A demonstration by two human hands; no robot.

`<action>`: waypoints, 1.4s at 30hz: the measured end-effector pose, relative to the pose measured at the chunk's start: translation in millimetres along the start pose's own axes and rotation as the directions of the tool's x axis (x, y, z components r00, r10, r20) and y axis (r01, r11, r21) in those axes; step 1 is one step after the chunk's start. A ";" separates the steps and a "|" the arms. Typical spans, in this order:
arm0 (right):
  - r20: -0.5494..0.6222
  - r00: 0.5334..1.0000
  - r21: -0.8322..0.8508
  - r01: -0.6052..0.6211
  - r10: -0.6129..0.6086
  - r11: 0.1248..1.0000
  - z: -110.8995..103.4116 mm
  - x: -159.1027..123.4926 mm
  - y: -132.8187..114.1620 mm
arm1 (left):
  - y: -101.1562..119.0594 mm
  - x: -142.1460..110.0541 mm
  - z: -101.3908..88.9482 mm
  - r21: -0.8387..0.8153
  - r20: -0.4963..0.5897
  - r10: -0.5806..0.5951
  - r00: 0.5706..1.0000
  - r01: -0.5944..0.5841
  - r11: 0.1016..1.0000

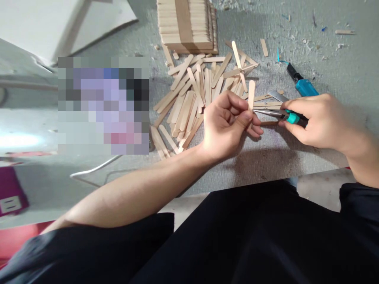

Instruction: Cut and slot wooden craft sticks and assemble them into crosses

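Between thumb and fingers, my left hand (229, 120) pinches a wooden craft stick (251, 92) that points upward. My right hand (315, 120) grips needle-nose pliers (274, 113) with teal and black handles. The tips of the pliers meet the craft stick just beside my left thumb. Beneath and behind the pliers lie more craft sticks (268, 104) and a flat metal blade or ruler (277, 96), partly hidden by my right hand. A loose pile of craft sticks (183, 110) spreads out to the left of my left hand.
A banded stack of craft sticks (201, 27) stands at the back. A blue glue gun (304, 85) lies behind my right hand. White scraps and a split stick (345, 32) dot the grey table (349, 67). A bent white wire stand (94, 171) and a pixelated area are at left.
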State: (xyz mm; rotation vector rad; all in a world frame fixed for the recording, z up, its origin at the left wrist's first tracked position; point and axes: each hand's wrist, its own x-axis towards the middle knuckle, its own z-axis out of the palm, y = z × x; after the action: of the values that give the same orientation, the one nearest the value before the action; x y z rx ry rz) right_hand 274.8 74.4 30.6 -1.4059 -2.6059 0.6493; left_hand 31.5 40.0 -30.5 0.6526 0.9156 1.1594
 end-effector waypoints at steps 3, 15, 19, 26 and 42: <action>0.008 1.000 -0.073 0.001 0.000 0.997 -1.1 0.3 -1.1 | 0.1 6.5 -3.4 -0.047 0.111 -0.031 0.993 0.037 0.998; -0.120 0.992 0.129 0.042 -0.026 0.991 -10.1 3.9 8.9 | 24.2 20.2 -6.2 -0.320 0.216 -0.347 0.913 0.402 0.858; -0.215 0.973 0.046 -0.080 0.088 0.996 -15.0 11.5 28.8 | 26.4 19.7 -7.5 -0.316 0.211 -0.382 0.900 0.433 0.844; -0.370 0.859 -0.161 -0.434 0.353 0.886 -26.0 31.3 96.0 | 23.3 18.3 -11.7 -0.291 0.239 -0.407 0.882 0.464 0.836; -0.390 0.845 -0.182 -0.461 0.366 0.869 -17.7 38.0 150.6 | -7.2 6.6 1.5 0.050 -0.019 0.205 0.979 -0.204 0.978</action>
State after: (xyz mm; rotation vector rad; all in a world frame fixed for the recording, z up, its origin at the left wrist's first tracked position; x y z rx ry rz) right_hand 374.7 183.3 -20.4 -1.9941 -2.1815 0.0550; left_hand 37.1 44.2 -37.4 0.7873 0.9145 1.3340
